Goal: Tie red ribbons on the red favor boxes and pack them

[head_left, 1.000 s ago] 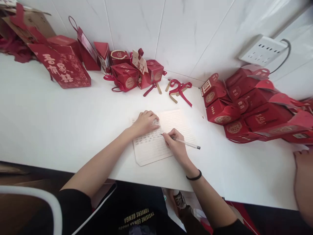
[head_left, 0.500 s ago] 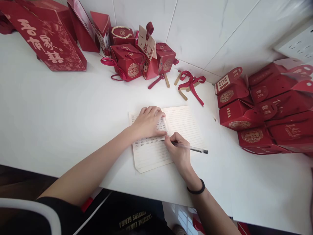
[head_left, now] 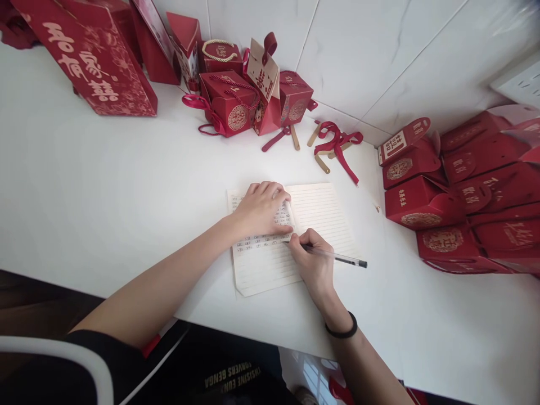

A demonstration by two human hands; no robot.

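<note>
A lined notebook [head_left: 270,269] lies spread on the white table, with rows of small handwritten marks on its left page. My left hand [head_left: 265,209] rests flat across the upper part of that page, fingers stretched, covering some of the writing. In my right hand [head_left: 314,261] is a pen [head_left: 350,260] with a clear barrel and black end. Its tip meets the left page at the end of the lowest written row, near the middle fold. The right page is lined and blank where it shows.
Red gift boxes [head_left: 230,104] stand along the tiled wall, beside a large red bag [head_left: 97,67]. Red ribbon [head_left: 337,140] and gold strips lie behind the notebook. More red boxes [head_left: 422,202] are stacked at right, below a white socket panel [head_left: 521,79].
The whole view has shifted slightly, so things sit a little further right. My left hand stays on the page, and the pen tip stays at the same row.
</note>
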